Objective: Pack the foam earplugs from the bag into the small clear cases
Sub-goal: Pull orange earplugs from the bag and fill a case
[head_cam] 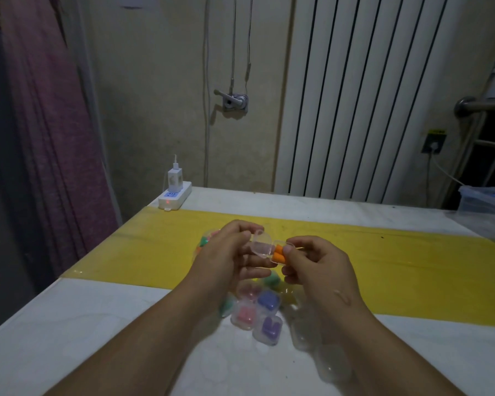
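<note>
- Your left hand (226, 252) has its fingers curled onto the open lid side of a small clear case (262, 243), held up above the table (97, 324)
- Your right hand (312, 261) pinches the other half of the same case between thumb and forefinger, with the remaining fingers loosely curled beneath it
- Two orange earplugs (277, 253) lie side by side in that half, right against your right thumb tip
- The bag (205, 242) of mixed-colour earplugs sits on the yellow mat (397, 252) at 9 o'clock from the case, mostly hidden behind your left hand
- At 6 o'clock from your hands, between your forearms, filled cases huddle together: a pink case (243, 314), a blue case (267, 300) and a purple case (269, 327)
- A loose green earplug (269, 280) lies just under your hands on the mat's near edge
- Empty cases (306, 332) lie at 5 o'clock beside your right forearm, too blurred to count
- A power strip (175, 197) with a charger plugged in sits at 11 o'clock on the table's far left corner
</note>
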`<state>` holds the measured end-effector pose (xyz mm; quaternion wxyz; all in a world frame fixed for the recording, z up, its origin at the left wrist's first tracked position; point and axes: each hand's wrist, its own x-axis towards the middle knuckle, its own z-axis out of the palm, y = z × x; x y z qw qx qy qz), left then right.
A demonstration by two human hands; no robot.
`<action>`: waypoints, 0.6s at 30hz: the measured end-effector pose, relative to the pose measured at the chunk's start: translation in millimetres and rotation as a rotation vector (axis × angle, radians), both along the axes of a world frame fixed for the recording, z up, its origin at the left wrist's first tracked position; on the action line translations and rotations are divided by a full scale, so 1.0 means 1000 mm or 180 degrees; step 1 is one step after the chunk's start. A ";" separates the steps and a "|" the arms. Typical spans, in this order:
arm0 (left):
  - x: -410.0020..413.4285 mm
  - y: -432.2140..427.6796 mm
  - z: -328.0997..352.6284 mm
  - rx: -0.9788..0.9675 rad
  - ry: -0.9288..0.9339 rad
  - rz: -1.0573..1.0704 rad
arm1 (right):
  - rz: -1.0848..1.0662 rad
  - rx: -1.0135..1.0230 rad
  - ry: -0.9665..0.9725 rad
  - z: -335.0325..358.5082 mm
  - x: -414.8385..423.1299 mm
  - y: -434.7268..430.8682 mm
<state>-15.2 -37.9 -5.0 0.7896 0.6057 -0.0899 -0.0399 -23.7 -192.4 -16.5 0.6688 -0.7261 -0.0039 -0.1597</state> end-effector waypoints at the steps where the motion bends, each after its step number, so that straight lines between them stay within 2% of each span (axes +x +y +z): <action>1: 0.001 0.000 -0.001 0.0023 -0.0012 -0.0050 | -0.0007 -0.0043 0.0008 0.000 -0.001 0.000; 4: 0.001 0.000 -0.006 0.0326 -0.0244 -0.0130 | 0.0028 0.0051 0.0026 0.000 -0.002 0.000; 7: 0.001 0.000 -0.009 0.0692 -0.0462 -0.0015 | 0.0248 0.0537 0.0132 0.001 -0.002 0.003; 9: 0.002 0.001 -0.009 0.0721 -0.0513 0.0095 | 0.0396 0.0716 0.0175 0.002 -0.003 0.004; 18: 0.004 0.005 -0.006 0.0870 -0.0576 0.0358 | 0.0069 -0.0321 0.0147 0.009 -0.006 -0.003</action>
